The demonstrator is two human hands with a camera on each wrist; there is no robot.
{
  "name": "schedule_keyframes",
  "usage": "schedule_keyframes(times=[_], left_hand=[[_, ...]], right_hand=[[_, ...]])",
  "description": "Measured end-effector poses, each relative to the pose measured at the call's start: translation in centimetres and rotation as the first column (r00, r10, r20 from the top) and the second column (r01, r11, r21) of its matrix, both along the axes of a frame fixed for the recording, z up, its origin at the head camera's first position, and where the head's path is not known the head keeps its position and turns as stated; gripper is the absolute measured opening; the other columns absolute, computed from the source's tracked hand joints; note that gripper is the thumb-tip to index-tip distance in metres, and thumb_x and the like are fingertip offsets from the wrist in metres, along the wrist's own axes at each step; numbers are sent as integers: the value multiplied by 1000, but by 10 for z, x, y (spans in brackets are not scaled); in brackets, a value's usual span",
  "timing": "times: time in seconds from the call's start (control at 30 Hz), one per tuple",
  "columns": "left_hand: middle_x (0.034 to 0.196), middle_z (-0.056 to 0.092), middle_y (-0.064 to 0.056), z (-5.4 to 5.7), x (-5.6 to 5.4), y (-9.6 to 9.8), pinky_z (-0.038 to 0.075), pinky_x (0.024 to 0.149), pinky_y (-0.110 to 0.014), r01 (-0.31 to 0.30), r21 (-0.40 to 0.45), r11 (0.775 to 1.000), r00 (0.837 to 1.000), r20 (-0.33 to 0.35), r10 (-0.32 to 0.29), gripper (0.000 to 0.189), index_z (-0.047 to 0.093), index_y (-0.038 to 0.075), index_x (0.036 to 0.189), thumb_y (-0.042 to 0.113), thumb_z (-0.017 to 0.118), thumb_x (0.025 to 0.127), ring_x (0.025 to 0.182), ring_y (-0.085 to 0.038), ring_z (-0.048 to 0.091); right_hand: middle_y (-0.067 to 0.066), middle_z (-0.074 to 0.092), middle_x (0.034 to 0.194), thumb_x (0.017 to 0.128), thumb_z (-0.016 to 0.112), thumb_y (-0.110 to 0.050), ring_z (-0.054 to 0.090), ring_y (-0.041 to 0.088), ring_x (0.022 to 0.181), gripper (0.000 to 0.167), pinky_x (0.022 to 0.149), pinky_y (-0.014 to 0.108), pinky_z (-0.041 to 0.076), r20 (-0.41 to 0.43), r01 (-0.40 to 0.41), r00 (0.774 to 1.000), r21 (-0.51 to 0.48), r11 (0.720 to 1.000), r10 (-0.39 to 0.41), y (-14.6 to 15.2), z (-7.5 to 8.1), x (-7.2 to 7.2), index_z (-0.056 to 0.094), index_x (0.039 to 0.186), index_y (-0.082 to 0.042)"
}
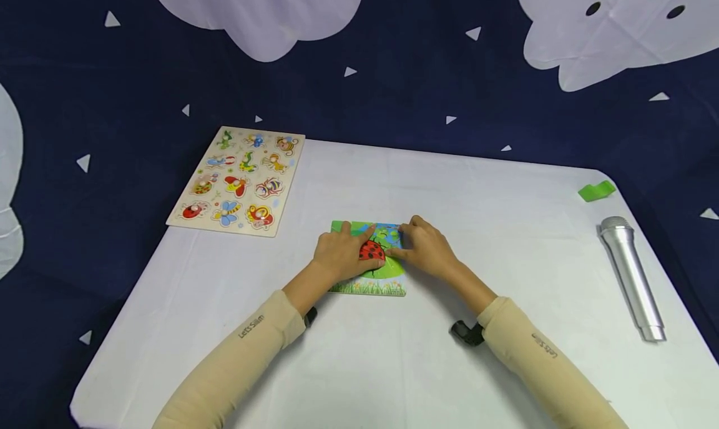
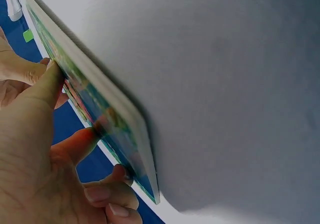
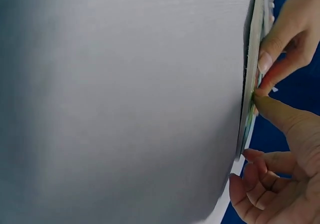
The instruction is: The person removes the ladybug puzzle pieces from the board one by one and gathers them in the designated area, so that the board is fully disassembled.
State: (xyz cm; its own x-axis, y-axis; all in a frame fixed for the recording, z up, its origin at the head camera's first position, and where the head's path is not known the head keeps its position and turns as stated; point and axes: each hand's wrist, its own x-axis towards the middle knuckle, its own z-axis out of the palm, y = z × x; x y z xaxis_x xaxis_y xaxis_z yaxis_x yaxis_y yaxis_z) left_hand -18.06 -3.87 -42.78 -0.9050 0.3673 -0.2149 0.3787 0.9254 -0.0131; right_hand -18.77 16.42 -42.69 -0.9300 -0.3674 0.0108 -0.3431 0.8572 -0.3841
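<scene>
A small square ladybug picture board [image 1: 387, 286], apparently a jigsaw, lies flat on the white table. My left hand [image 1: 339, 254] reaches over its left half, with thumb and index finger touching the picture on either side of the red ladybug [image 1: 371, 250]. In the left wrist view those two fingertips press on the board's face [image 2: 117, 129], and the other fingers bend near its edge. From the right side my right hand [image 1: 428, 248] touches the picture with its thumb beside the ladybug, while its index finger is at the upper right corner.
At the back left lies a wooden peg puzzle [image 1: 236, 182] with several insect pieces, jutting past the table edge. A silver microphone [image 1: 631, 279] lies along the right edge. Behind it is a green strip [image 1: 596, 191]. A dark blue patterned cloth [image 1: 404, 104] hangs behind the table.
</scene>
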Motion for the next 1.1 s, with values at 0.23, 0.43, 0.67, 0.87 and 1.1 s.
schedule_keyframes(times=[0.23, 0.43, 0.67, 0.87, 1.1], left_hand=[[147, 44, -24, 1, 1, 0, 44, 56, -31, -5, -4, 1000, 1000, 10, 5, 84, 25, 38, 157, 83, 36, 87, 62, -19, 55], [145, 46, -23, 2, 4, 0, 42, 54, -30, -9, 1, 1000, 1000, -1, 9, 83, 27, 38, 156, 82, 38, 86, 59, -18, 52], [140, 49, -22, 1, 4, 2, 40, 53, -29, -9, 10, 1000, 1000, 2, 9, 83, 27, 39, 156, 83, 38, 86, 58, -18, 51], [139, 49, -23, 1, 4, 1, 42, 53, -30, -3, 17, 1000, 1000, -10, 3, 83, 27, 39, 156, 82, 38, 87, 60, -19, 52], [136, 51, -22, -2, 5, 0, 41, 50, -29, 8, 26, 1000, 1000, -29, -7, 83, 28, 38, 156, 82, 39, 86, 55, -17, 50]], right_hand=[[10, 53, 86, 82, 80, -39, 45, 17, 67, 59, 58, 29, 39, 10, 14, 1000, 25, 1000, -14, -6, 2, -3, 68, 116, 9], [12, 56, 85, 80, 81, -37, 49, 18, 64, 52, 55, 28, 41, 50, 39, 998, 93, 995, -44, -19, 12, -6, 72, 100, 10], [12, 58, 86, 77, 82, -38, 52, 20, 66, 42, 58, 31, 45, 119, 53, 990, 158, 986, -73, -26, 20, -12, 66, 81, 1], [10, 58, 84, 74, 82, -39, 52, 19, 66, 42, 57, 30, 44, 116, -7, 993, 201, 980, -17, -26, 22, -19, 66, 81, -1], [13, 64, 92, 74, 82, -41, 55, 18, 69, 48, 62, 32, 50, 40, -107, 994, 189, 976, 101, -12, 19, -21, 73, 91, 2]])
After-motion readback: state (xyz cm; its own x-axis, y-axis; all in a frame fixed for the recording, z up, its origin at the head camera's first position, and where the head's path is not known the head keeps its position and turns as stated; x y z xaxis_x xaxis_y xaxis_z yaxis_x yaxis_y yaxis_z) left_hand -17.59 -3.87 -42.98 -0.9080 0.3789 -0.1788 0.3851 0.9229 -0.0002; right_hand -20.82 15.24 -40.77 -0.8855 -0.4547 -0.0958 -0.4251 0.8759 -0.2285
